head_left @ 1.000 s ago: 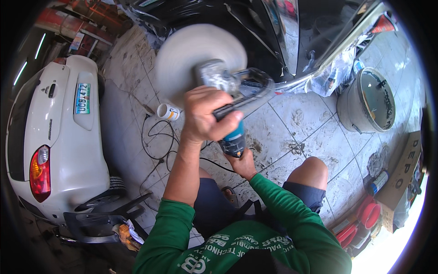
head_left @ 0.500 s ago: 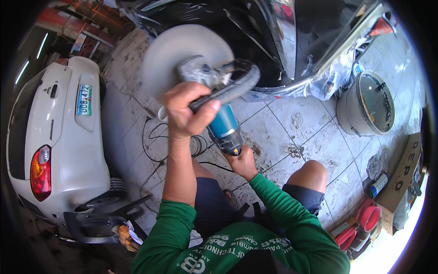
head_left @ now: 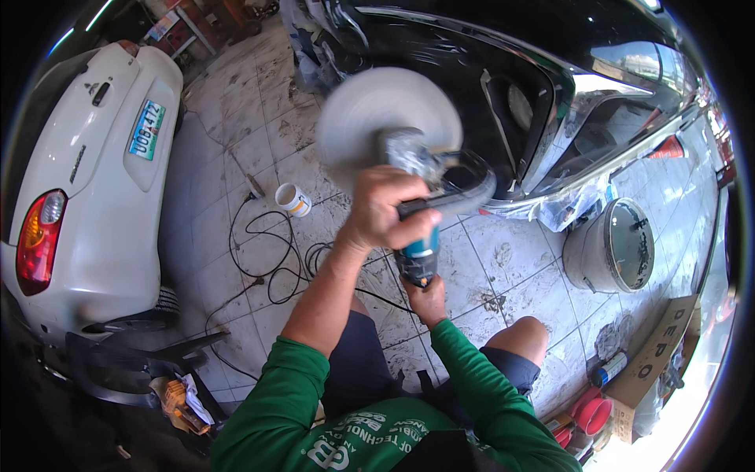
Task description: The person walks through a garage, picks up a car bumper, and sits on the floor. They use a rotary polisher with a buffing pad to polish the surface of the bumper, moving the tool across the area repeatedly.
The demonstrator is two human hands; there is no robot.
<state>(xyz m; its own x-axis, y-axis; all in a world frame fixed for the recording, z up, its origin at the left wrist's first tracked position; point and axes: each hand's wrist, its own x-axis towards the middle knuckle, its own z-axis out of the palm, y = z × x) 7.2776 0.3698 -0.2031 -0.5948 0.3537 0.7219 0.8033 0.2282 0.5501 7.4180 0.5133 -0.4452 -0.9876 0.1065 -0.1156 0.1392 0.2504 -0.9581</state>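
Both my hands hold a teal and black power polisher [head_left: 419,256], the cord trailing from its rear end. My left hand [head_left: 385,206] is wrapped round its black loop handle [head_left: 464,193] near the grey head. My right hand [head_left: 427,300] grips the rear end of the body, its fingers mostly hidden beneath. At the front a large round white pad [head_left: 385,94] is smeared, as if spinning. Behind it is the glossy black car bumper [head_left: 425,55]; whether pad and bumper touch, I cannot tell.
A white car [head_left: 102,181] stands at the left. On the tiled floor lie a coiled black cord [head_left: 271,267] and a small white cup [head_left: 292,200]. A grey bucket [head_left: 586,252] stands at the right, with a cardboard box [head_left: 657,358] and red containers [head_left: 591,413] nearer me.
The polisher and both my hands have shifted right and slightly down in the picture. The view has turned too, and the white cup now shows fully. Both hands keep their grip.
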